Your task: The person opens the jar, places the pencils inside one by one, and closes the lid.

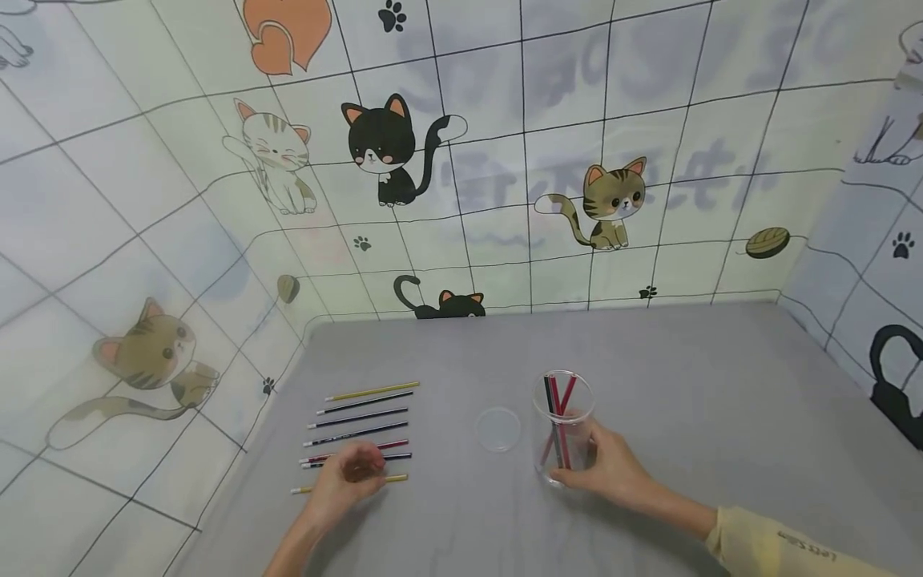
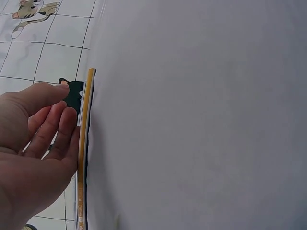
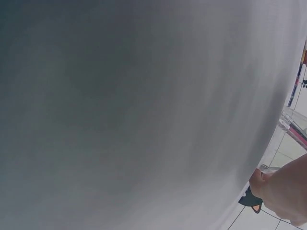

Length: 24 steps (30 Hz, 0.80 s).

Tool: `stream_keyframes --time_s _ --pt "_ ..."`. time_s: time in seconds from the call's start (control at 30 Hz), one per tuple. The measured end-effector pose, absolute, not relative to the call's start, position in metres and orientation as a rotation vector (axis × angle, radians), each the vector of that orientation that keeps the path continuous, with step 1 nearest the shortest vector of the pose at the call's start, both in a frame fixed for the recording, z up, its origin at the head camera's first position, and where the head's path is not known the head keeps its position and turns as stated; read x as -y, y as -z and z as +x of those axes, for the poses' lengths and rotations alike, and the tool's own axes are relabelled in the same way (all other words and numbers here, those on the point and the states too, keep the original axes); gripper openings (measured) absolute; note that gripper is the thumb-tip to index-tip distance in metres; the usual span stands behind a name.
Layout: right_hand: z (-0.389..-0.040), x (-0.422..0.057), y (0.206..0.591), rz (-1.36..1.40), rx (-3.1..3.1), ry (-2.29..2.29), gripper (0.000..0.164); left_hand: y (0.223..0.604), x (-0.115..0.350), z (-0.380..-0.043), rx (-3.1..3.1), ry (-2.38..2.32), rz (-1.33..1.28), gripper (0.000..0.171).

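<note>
My right hand [image 1: 609, 469] grips the lower part of a clear cylindrical jar [image 1: 542, 425] that stands upright on the table. Red pencils [image 1: 566, 397] and a black one lean inside it. On the left, several pencils [image 1: 360, 417] lie side by side in a column, yellow, dark and red. My left hand [image 1: 342, 481] is over the nearest ones, thumb and fingers curved and apart with nothing between them. In the left wrist view a yellow pencil [image 2: 84, 143] shows right beside that hand's fingers. The right wrist view catches only part of the right hand [image 3: 283, 191] and the jar [image 3: 290, 125].
A clear round lid [image 1: 497, 429] lies flat between the pencils and the jar. The grey tabletop [image 1: 678, 385] meets a cat-printed, grid-lined cloth [image 1: 490, 160] at the back and sides. A black curved object [image 1: 897, 393] is at the far right.
</note>
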State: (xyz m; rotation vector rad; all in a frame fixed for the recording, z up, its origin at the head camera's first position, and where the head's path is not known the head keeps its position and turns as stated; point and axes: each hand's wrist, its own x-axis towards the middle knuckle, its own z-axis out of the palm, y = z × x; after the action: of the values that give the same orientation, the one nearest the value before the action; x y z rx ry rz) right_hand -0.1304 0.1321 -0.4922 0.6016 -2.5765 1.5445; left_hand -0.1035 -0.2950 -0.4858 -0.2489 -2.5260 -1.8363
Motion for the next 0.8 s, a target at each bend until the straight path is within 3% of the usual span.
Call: stream_keyframes --time_s 0.4,0.8 --pt "-0.131 -0.133 0.492 0.578 2.585 -1.547 0.065 0.488 0.286 -0.106 2.679 1.568 -0.221 0.035" --pt "-0.130 -0.133 0.492 0.601 2.583 -1.548 0.067 0.490 0.283 -0.107 2.744 1.357 -0.351 0.031"
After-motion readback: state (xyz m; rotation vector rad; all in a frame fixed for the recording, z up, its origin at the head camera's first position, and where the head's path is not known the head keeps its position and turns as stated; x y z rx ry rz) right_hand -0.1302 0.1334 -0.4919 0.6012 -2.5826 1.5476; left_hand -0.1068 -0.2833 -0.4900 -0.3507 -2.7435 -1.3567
